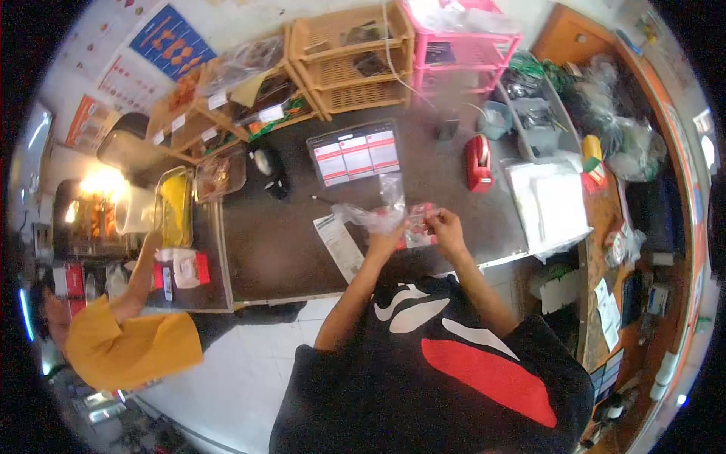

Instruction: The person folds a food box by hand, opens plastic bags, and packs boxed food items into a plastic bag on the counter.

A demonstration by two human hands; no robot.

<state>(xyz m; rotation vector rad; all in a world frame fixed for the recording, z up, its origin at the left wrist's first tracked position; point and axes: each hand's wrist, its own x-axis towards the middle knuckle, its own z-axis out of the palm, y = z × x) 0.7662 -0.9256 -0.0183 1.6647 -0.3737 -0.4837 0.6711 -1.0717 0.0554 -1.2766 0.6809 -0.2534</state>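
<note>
Both of my hands are over the dark counter's front half, closed on one clear plastic bag (370, 219) with a red-and-white packet (418, 225) in or against it; which of the two I cannot tell. My left hand (387, 238) grips the bag's crumpled side. With bent fingers, my right hand (448, 229) pinches the packet's right edge. A printed paper slip (339, 246) lies flat just left of my left hand. Behind the hands stands a tablet (355, 157) with a lit screen of red and white panels. A thin dark pen-like stick (324, 200) lies near the bag.
A red tape dispenser (479, 163) and a stack of white plastic bags (548, 200) are on the right. Tan basket racks (352, 64) and a pink rack (461, 53) line the back. At left, a person in a yellow shirt (128, 340) reaches toward a yellow-filled tray (174, 204).
</note>
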